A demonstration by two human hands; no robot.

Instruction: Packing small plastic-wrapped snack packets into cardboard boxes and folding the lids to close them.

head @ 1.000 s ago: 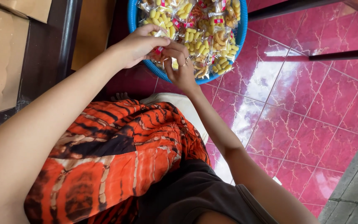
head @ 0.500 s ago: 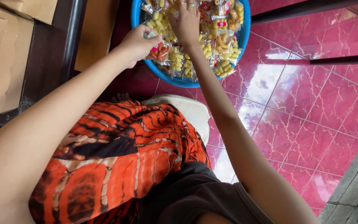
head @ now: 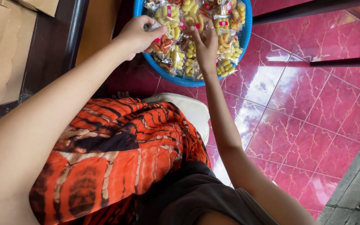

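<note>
With our left hand we are pinching the top of one clear snack packet in a closed grip at the rim of the single blue basin; our right hand is resting half-open, holding nothing, on the heaped packets, too many to count.

Single head-worn view, steeply downward, close over lap, arms and blue basin on floor.
</note>
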